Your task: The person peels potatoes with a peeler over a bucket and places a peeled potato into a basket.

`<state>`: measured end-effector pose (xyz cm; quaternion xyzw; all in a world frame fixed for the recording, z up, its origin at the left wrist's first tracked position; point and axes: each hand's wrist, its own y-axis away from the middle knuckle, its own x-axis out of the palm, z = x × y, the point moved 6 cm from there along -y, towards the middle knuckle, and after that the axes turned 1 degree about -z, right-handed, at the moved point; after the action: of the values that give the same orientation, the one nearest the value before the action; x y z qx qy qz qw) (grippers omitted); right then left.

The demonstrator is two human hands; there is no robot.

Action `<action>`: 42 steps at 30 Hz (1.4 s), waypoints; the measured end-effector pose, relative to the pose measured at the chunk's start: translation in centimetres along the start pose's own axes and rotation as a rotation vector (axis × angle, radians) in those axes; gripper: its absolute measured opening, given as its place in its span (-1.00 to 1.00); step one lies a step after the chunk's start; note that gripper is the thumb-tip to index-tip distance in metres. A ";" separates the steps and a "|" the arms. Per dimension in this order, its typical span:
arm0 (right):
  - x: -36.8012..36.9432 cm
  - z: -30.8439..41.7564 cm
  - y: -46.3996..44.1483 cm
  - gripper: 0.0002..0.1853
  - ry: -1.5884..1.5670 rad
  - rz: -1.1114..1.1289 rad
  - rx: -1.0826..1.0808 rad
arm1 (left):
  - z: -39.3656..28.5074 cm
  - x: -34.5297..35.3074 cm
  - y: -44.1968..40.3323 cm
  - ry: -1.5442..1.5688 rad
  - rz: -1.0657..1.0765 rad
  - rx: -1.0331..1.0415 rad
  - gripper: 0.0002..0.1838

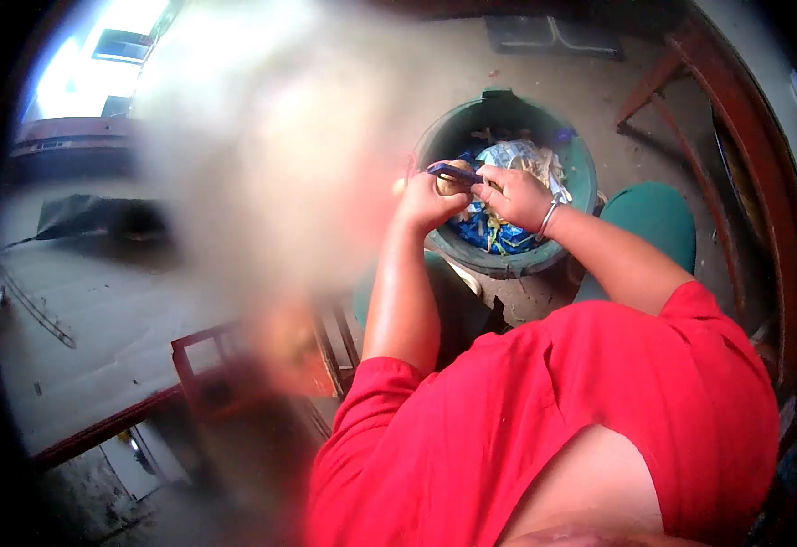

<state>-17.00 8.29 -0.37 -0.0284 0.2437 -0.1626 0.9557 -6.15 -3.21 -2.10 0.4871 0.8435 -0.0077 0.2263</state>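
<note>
My left hand (427, 202) is closed around a rounded tan piece that looks like a potato (454, 181), mostly hidden by the fingers. Across it lies a slim dark blue tool, apparently a peeler (453, 171), with my right hand (515, 198) gripping its end. A metal bangle circles the right wrist. Both hands are close together above a green bin (583, 173). Inside the bin are pale peelings (544, 164) and crumpled blue and white plastic wrappers (485, 228).
Green-clad knees flank the bin. Reddish-brown furniture legs (745, 118) stand on the right. To the left is a pale-topped table (97, 319) with a dark cloth-like item (88, 217). A large blur covers the upper left-centre, hiding what lies behind.
</note>
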 end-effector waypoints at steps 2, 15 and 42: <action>0.0 -0.1 0.0 -0.73 0.006 0.003 0.007 | 0.1 0.1 0.1 -0.042 0.030 -0.036 -0.66; 0.1 -0.5 -0.1 -0.72 -0.107 0.010 0.015 | -0.3 0.2 0.0 0.020 0.022 0.054 -0.54; -0.5 -0.6 0.0 -0.78 -0.042 -0.030 0.044 | 1.4 -0.9 -0.2 -0.095 -0.114 0.018 -0.46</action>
<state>-17.69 8.45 -0.66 -0.0142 0.2194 -0.1815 0.9585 -5.41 -4.35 -3.05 0.4395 0.8579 -0.0513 0.2611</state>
